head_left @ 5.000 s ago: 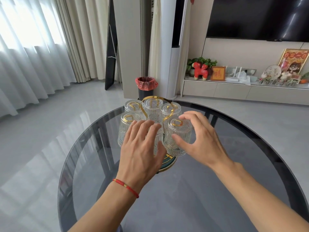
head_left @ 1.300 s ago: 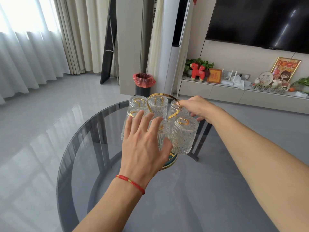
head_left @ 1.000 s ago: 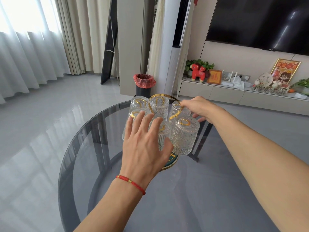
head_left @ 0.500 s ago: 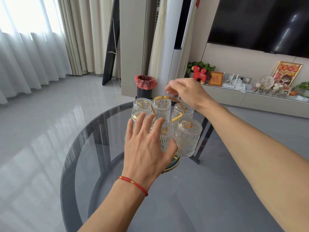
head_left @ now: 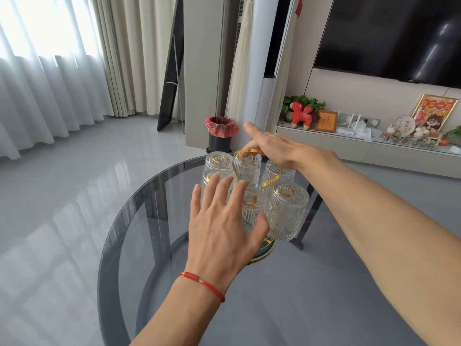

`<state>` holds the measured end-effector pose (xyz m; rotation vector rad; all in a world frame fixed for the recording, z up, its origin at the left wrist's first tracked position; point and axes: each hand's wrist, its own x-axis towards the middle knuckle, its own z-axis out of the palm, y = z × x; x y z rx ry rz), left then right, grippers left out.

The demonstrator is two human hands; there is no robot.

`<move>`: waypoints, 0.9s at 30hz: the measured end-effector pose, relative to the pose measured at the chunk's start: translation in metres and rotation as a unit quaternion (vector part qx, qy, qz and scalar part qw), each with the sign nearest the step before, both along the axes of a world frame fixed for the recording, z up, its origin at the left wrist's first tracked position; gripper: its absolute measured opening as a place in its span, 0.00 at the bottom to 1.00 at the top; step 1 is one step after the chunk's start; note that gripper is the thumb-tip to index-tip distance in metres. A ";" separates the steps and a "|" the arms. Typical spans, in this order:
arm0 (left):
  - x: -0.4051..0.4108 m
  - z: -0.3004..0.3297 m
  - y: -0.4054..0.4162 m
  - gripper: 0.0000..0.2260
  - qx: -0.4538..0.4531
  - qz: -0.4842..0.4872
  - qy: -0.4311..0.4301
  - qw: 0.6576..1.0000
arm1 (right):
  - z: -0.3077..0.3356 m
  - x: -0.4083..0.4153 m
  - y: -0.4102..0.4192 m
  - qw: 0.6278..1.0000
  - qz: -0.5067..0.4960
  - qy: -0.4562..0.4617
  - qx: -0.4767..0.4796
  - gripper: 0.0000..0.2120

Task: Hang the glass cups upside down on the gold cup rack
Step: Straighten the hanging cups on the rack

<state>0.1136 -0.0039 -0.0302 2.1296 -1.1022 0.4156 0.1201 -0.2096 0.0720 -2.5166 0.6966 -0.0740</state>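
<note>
Several ribbed glass cups hang upside down on the gold cup rack [head_left: 270,179], which stands on a round base [head_left: 265,250]. The front right cup [head_left: 287,213] and the back centre cup [head_left: 248,168] are in plain sight. My left hand [head_left: 219,233] lies with its fingers spread over the front cups, hiding most of one, and its thumb touches that cup's side. My right hand [head_left: 282,151] lies flat across the rack's top loop with its fingers stretched out to the left, above the back right cup [head_left: 274,171].
The rack stands near the far edge of a round dark glass table [head_left: 119,245]. Beyond it on the floor is a black bin with a red liner [head_left: 220,133]. A low TV cabinet with ornaments [head_left: 349,143] runs along the right wall.
My right hand has left the back right cup, risen above the rack, and come down flat onto the top loop. My left hand has stayed spread on the front cups.
</note>
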 end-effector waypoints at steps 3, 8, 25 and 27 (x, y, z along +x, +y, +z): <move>-0.001 0.000 0.001 0.27 0.002 0.002 0.002 1.000 | -0.003 0.003 -0.003 1.000 -0.009 0.018 -0.005 0.50; -0.001 0.000 0.001 0.27 0.002 0.004 0.000 1.000 | -0.001 0.003 -0.001 0.999 -0.013 0.034 0.027 0.47; 0.000 0.001 0.000 0.26 -0.003 0.005 0.004 1.000 | 0.004 -0.006 0.003 0.999 0.034 -0.019 0.008 0.43; 0.000 0.001 0.000 0.26 -0.004 0.006 0.004 1.000 | 0.004 -0.007 0.004 0.999 0.043 -0.021 -0.003 0.43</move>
